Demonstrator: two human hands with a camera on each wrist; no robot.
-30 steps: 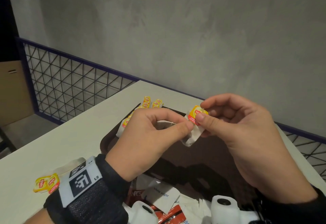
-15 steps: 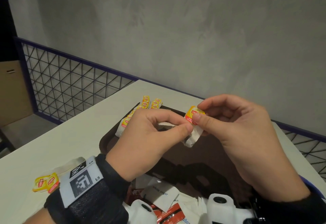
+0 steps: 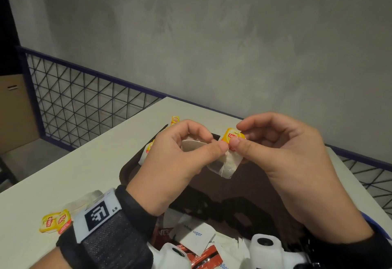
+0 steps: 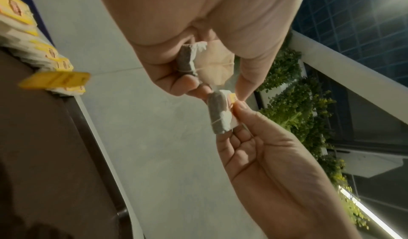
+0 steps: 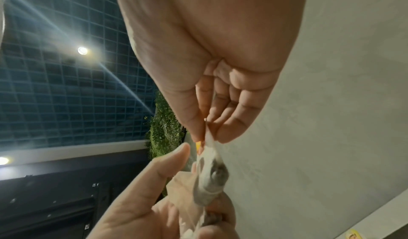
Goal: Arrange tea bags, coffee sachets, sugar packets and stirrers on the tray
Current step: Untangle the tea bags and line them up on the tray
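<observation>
Both hands are raised over the brown tray [image 3: 130, 173]. My left hand [image 3: 214, 144] pinches a white tea bag [image 3: 193, 144] between thumb and forefinger. Right beside it, my right hand [image 3: 236, 138] pinches a second tea bag [image 3: 229, 164] at its yellow tag [image 3: 230, 136]. The two bags touch where the thumbs meet. In the left wrist view the left hand's bag [image 4: 187, 59] sits above the right hand's bag [image 4: 217, 113]. The right wrist view has the right hand's bag [image 5: 209, 178] hanging from the fingertips. A row of tea bags [image 3: 148, 147] lies on the tray's far left corner.
Two more tea bags [image 3: 55, 223] lie on the white table [image 3: 74, 173] left of my left wrist. White sugar packets [image 3: 193, 234] and red coffee sachets [image 3: 203, 258] lie piled at the tray's near end. A mesh railing [image 3: 84, 103] runs behind the table.
Both hands keep their pinches and stay over the tray. The left hand has turned a little, so more of its tea bag shows under the fingers.
</observation>
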